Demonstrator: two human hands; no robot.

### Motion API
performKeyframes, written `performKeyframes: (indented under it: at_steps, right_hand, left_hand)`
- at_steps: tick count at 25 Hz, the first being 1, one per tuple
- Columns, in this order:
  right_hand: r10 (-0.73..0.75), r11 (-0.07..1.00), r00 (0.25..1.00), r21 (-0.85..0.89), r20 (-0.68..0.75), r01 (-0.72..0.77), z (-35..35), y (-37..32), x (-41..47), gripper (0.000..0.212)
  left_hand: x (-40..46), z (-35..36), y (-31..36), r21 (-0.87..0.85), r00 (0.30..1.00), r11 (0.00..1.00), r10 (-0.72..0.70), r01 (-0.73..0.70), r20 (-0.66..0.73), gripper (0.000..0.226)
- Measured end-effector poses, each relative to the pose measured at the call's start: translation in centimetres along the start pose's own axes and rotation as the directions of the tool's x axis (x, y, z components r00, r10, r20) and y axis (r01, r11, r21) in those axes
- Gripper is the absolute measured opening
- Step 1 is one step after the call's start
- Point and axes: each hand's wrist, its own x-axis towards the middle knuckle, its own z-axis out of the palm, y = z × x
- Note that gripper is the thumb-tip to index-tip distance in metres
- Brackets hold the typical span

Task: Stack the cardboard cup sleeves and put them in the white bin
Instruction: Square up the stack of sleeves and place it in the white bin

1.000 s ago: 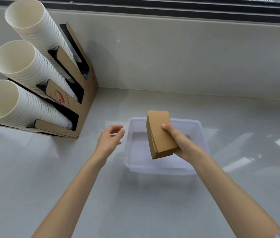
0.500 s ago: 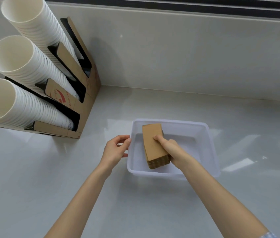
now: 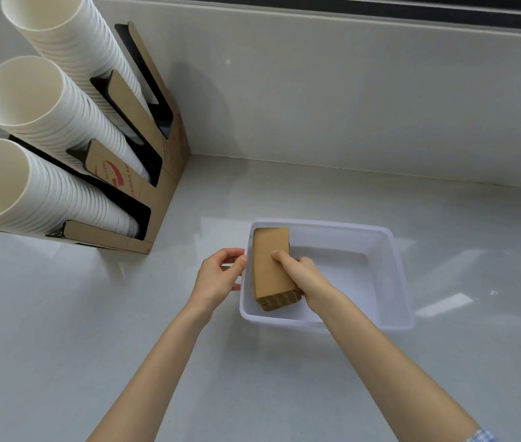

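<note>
While R hand (image 3: 304,276) is gripping card stack (image 3: 271,266) w/ thumb on top, stack is resting inside white tub (image 3: 332,235) at its left end, L hand (image 3: 217,279) is pinching tub's left rim, cup rack (image 3: 160,189) standing far left.

The right arm wears a blue-checked sleeve (image 3: 479,437).

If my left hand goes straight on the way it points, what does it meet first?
The left hand would meet the tub's left wall, seemingly right at its fingertips; depth is unclear.
</note>
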Motion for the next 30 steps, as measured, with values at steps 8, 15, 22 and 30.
performKeyframes:
  at_steps: [8, 15, 22, 30]
  right_hand:
    - [0.026, 0.994, 1.0, -0.105, -0.004, -0.026, 0.7, 0.4, -0.2, 0.068]
    - [-0.031, 0.983, 0.999, -0.182, 0.028, 0.036, 1.1, 0.8, 0.1, 0.065]
    - [-0.019, 0.906, 0.997, -0.421, 0.08, 0.051, 1.3, 0.3, -0.5, 0.069]
    - [-0.049, 0.941, 0.989, -0.327, 0.137, 0.092, 0.1, -0.4, -2.2, 0.059]
  left_hand:
    - [0.1, 0.2, -0.2, 0.032, 1.0, 0.999, -0.011, 0.011, -0.014, 0.027]
    - [0.0, 0.2, -0.1, 0.039, 1.0, 0.999, -0.022, 0.023, -0.019, 0.03]
    - [-0.1, 0.4, 0.0, 0.053, 0.999, 0.998, -0.022, 0.024, -0.033, 0.029]
    - [0.1, 0.4, 0.3, 0.15, 0.999, 0.989, 0.02, -0.015, -0.029, 0.031]
